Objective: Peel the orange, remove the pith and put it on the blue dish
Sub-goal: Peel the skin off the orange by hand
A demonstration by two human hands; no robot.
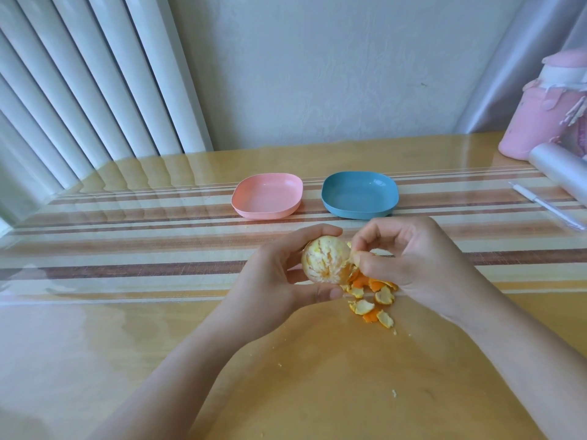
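1. Left hand (pixel 279 274): fingers and thumb curled round the peeled orange (pixel 325 260), above the table (pixel 127 312).
2. Right hand (pixel 409 258): thumb and forefinger pinching pith at the orange's right side.
3. Peel scraps (pixel 370 296): heaped just below both hands.
4. Blue dish (pixel 360 194): beyond the right hand; pink dish (pixel 267 195) beside it.

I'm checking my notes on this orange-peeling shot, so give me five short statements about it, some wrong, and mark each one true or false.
1. The left hand holds the mostly peeled orange. True.
2. The pink dish sits left of the blue dish. True.
3. The blue dish already holds fruit. False: nothing lies in it.
4. The peel pieces lie in the pink dish. False: they lie on the table, beneath the right hand.
5. The right hand lies flat on the table. False: its fingers pinch at the orange's side.
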